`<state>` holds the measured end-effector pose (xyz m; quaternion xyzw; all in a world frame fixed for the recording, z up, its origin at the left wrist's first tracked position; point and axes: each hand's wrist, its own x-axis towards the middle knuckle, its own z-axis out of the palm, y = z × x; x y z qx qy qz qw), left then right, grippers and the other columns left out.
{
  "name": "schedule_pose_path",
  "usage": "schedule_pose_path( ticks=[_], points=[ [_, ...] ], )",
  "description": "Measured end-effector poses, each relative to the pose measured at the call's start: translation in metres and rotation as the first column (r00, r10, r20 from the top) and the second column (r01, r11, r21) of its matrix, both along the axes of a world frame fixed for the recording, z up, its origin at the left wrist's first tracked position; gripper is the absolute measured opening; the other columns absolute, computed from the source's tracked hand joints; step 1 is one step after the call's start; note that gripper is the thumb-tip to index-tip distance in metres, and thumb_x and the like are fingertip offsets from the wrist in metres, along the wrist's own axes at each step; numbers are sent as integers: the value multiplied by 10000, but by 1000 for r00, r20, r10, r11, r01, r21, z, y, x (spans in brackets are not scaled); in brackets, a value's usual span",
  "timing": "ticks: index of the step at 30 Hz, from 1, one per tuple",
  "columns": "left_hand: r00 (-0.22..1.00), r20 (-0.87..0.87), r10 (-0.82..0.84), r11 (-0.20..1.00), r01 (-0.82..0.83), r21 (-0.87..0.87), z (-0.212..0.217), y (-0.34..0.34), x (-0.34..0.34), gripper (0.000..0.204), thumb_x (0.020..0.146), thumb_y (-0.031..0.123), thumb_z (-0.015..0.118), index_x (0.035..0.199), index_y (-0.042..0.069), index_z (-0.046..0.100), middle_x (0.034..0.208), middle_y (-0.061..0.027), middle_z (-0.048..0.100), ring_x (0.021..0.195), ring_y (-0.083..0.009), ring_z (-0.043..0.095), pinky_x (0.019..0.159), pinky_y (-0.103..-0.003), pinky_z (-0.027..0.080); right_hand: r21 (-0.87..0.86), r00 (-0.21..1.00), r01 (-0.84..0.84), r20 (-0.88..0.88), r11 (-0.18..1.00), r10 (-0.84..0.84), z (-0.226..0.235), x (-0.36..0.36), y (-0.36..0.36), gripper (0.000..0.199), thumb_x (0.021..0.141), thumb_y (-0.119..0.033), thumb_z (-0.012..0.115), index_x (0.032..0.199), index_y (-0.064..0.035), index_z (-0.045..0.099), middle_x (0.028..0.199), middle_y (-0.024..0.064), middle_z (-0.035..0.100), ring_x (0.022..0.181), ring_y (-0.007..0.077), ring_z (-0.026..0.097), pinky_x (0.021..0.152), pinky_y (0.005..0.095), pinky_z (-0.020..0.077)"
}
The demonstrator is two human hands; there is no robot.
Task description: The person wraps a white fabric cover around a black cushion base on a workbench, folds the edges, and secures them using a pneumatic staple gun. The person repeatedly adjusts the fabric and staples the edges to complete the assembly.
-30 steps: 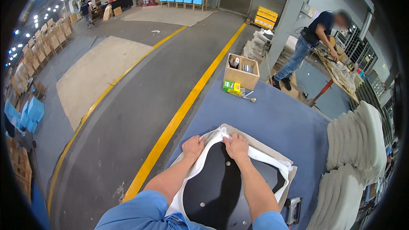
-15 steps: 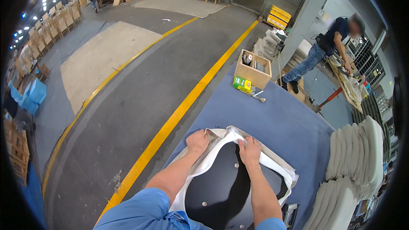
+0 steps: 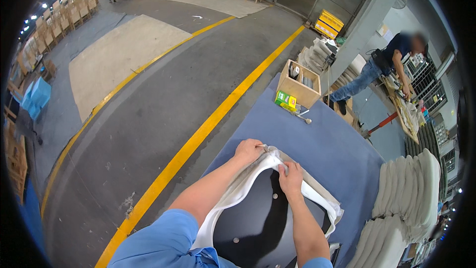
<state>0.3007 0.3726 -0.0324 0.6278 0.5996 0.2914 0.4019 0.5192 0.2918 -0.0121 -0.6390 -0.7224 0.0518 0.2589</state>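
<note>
A chair seat lies upside down in front of me, its black base board facing up with several pale round studs. White padding wraps over the board's edge, and a beige fabric cover shows around its outside. At the far corner, my left hand pinches the gathered cover, fingertips close to the corner fold. My right hand sits just right of that corner, thumb and fingers closed on the cover's edge over the padding. Part of the seat is hidden under my forearms.
The seat rests on a blue-topped table. Farther back stand a wooden box of metal strips, a green-yellow carton and a metal fitting. Cushions are stacked at right. A person works at another bench.
My left hand has moved right and farther away, bringing the cover in toward the corner. My right hand stays near the same spot. The whole view has shifted slightly.
</note>
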Motion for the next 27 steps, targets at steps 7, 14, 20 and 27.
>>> schedule_pose_path(
  ticks=[7, 14, 20, 27],
  points=[
    [922, 319, 221, 968, -167, -187, -50, 23, -2, 184, 979, 200, 654, 1045, 71, 768, 886, -86, 740, 819, -205, 664, 783, -378, 527, 1, 951, -309, 5, 951, 309, 26, -55, 54, 135, 993, -112, 612, 1069, -45, 702, 1064, 165, 701, 1001, 394, 651, 892, 491, 522],
    [884, 417, 211, 968, -128, -217, -46, 19, 9, 168, 948, 105, 586, 983, 95, 751, 903, -95, 743, 861, -227, 686, 810, -372, 523, -331, 988, -98, 78, 938, 131, 36, -46, 87, 187, 942, -179, 690, 1095, -75, 719, 1021, 171, 722, 1024, 375, 685, 918, 467, 542],
    [909, 376, 181, 980, -136, -143, -50, 20, 6, 209, 926, 56, 546, 961, 119, 742, 885, -84, 737, 845, -222, 683, 791, -373, 520, -411, 947, -153, 198, 899, 252, 30, -54, 114, 239, 883, -197, 752, 1108, -119, 776, 995, 164, 771, 969, 335, 732, 885, 434, 569],
    [956, 258, 141, 989, -125, -78, -41, 12, 10, 161, 906, 136, 564, 917, 127, 725, 867, -114, 735, 836, -319, 698, 767, -440, 524, -505, 995, -78, 7, 860, 95, -3, -32, 126, 173, 856, -169, 760, 989, -62, 792, 895, 112, 780, 853, 249, 741, 791, 382, 566]
  ],
)
